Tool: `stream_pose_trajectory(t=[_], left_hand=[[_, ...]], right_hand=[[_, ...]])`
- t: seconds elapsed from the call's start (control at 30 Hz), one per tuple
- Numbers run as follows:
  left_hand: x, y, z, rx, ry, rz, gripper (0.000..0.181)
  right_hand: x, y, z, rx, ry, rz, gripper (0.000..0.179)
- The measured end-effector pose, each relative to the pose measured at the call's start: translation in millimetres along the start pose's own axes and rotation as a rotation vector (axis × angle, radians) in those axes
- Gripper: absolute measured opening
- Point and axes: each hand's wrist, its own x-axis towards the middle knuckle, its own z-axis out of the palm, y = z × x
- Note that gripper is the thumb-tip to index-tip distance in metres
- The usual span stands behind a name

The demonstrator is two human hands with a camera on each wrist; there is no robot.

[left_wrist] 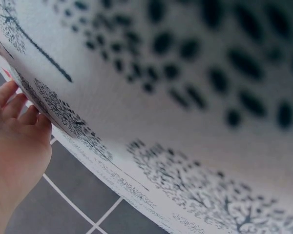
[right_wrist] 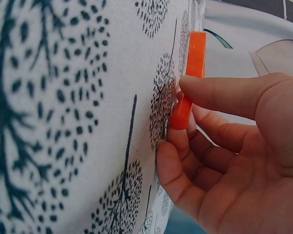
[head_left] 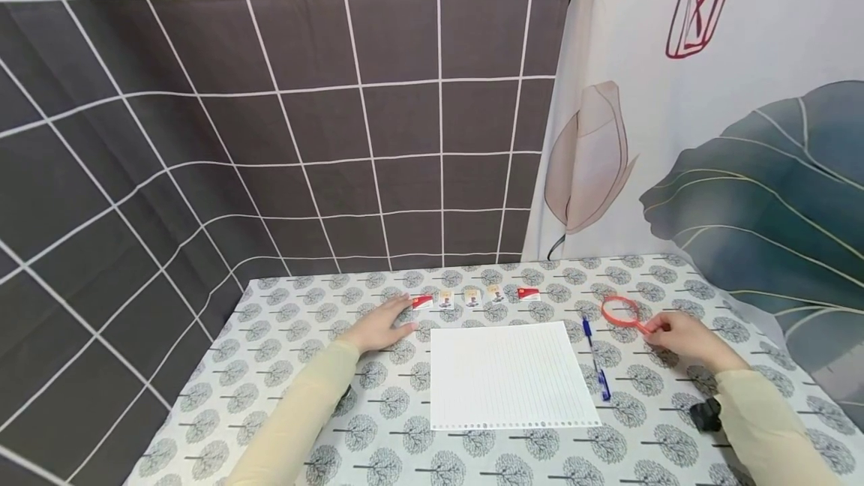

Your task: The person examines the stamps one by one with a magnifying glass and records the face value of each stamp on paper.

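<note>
Red magnifying glass (head_left: 636,324), pinched by the right hand (head_left: 688,340), the left hand (head_left: 379,327) relaxed beside a red-and-white card (head_left: 422,302), seems at the grasping step, next calling for a steady lift.

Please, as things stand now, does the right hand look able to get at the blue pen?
Probably yes. The blue pen lies near the right hand, with bare tablecloth between them. But this hand holds the red magnifying glass, which it may need to put down first.
</note>
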Motion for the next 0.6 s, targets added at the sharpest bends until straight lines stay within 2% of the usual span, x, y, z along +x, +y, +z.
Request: stream_pose_trajectory(t=[0.27,0.6], left_hand=[[-0.7,0.1,-0.2,0.004,-0.006,-0.008,0.073],[-2.4,2.9,0.2,-0.010,-0.008,-0.040,0.078]], right_hand=[[-2.0,1.8,1.9,0.012,-0.022,0.002,0.016],[-3.9,0.3,3.1,0.006,-0.012,-0.001,0.013]])
